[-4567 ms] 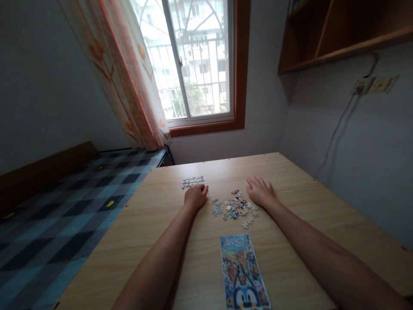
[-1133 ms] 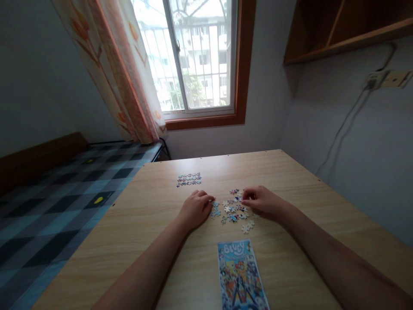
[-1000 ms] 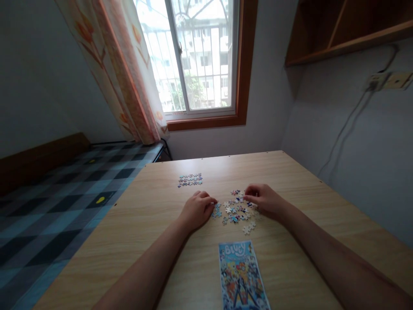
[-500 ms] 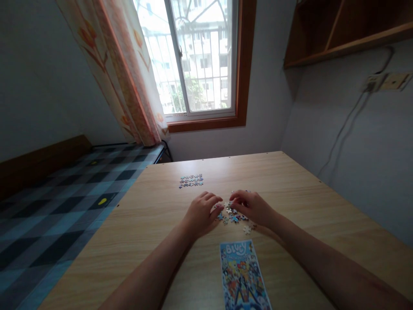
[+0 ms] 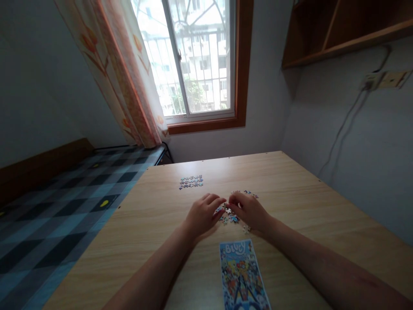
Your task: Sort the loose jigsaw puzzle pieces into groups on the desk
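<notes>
Both my hands rest on a wooden table (image 5: 306, 202) over a heap of loose jigsaw pieces (image 5: 229, 215). My left hand (image 5: 202, 213) has its fingers curled, the tips touching the pile's left edge. My right hand (image 5: 249, 210) lies on the pile with thumb and forefinger pinched together near the left fingertips; what they pinch is too small to name. Much of the pile is hidden under the right hand. A small joined patch of jigsaw pieces (image 5: 191, 182) lies farther away, to the left.
A colourful picture card (image 5: 242, 275) marked "Bluey" lies near the table's front edge between my forearms. A bed with a checked blue cover (image 5: 64, 202) stands left of the table. Behind are a window, a curtain (image 5: 129, 73), a wall shelf and a socket.
My hands have come together over the loose pieces: the right hand slid left across the pile, the left hand crept right, and their fingertips now nearly meet.
</notes>
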`<state>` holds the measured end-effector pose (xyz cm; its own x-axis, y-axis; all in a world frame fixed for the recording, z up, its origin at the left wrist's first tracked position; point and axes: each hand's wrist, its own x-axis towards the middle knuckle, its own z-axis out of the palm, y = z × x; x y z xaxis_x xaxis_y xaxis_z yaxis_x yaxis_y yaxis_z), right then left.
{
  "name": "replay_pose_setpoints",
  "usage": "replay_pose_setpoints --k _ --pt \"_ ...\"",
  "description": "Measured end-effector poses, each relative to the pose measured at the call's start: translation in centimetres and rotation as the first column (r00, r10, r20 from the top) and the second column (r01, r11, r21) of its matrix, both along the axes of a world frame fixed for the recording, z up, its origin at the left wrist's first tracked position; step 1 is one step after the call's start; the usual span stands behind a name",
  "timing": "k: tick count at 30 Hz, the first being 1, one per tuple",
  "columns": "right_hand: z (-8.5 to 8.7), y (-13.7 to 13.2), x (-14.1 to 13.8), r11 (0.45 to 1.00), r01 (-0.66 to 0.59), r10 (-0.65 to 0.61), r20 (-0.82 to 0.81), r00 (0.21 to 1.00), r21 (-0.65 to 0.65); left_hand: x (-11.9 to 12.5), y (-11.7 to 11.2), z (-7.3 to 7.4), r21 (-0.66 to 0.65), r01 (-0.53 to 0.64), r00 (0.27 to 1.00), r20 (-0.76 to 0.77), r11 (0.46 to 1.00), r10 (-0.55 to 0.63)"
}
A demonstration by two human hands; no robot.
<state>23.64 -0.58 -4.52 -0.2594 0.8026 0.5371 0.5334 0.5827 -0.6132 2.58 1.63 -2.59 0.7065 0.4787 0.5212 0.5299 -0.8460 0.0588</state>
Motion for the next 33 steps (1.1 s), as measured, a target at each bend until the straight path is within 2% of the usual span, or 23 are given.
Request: replay_pose_setpoints --k 7,9,11,12,14,16,17,19,23,33 --pt "0.5 -0.3 -0.4 0.999 -0.004 0.004 -0.005 1.000 -0.047 -0.1 0.2 -0.1 0.012 -0.010 0.999 -0.035 1.000 0.010" --pt "0.6 -0.2 0.0 0.999 0.025 -0.025 0.004 1.000 -0.025 -0.8 0.8 -0.1 0.023 -0.078 0.997 -0.014 0.997 0.078" --pt "0.7 0.2 1.0 0.997 0.063 -0.065 0.036 0.997 0.035 -2.2 1.8 0.1 0.035 -0.242 0.970 0.046 0.970 0.240" --pt "0.7 0.5 1.7 0.994 0.080 -0.084 0.057 0.995 0.075 -3.1 2.4 0.2 0.023 -0.354 0.933 0.082 0.935 0.351" --pt "0.7 1.3 3.2 0.982 0.115 -0.129 0.085 0.988 0.153 -5.2 3.5 0.4 -0.044 -0.567 0.817 0.099 0.823 0.568" --pt "0.5 2.2 4.8 0.964 0.191 -0.206 0.068 0.976 0.187 -7.4 4.5 0.5 -0.100 -0.706 0.700 0.050 0.701 0.713" --pt "0.4 2.6 5.6 0.954 0.236 -0.250 0.052 0.967 0.186 -8.3 4.9 0.4 -0.116 -0.737 0.671 -0.001 0.666 0.742" --pt "0.1 3.3 6.9 0.931 0.323 -0.330 0.011 0.944 0.169 -9.7 5.5 0.0 -0.142 -0.786 0.616 -0.106 0.602 0.780" --pt "-0.7 4.2 8.3 0.906 0.403 -0.402 -0.034 0.915 0.129 -10.7 5.9 -0.7 -0.134 -0.833 0.553 -0.205 0.536 0.808" --pt "-1.5 4.0 7.3 0.935 0.352 -0.351 -0.029 0.936 0.041 -10.7 6.0 -0.6 -0.145 -0.854 0.519 -0.194 0.500 0.832"
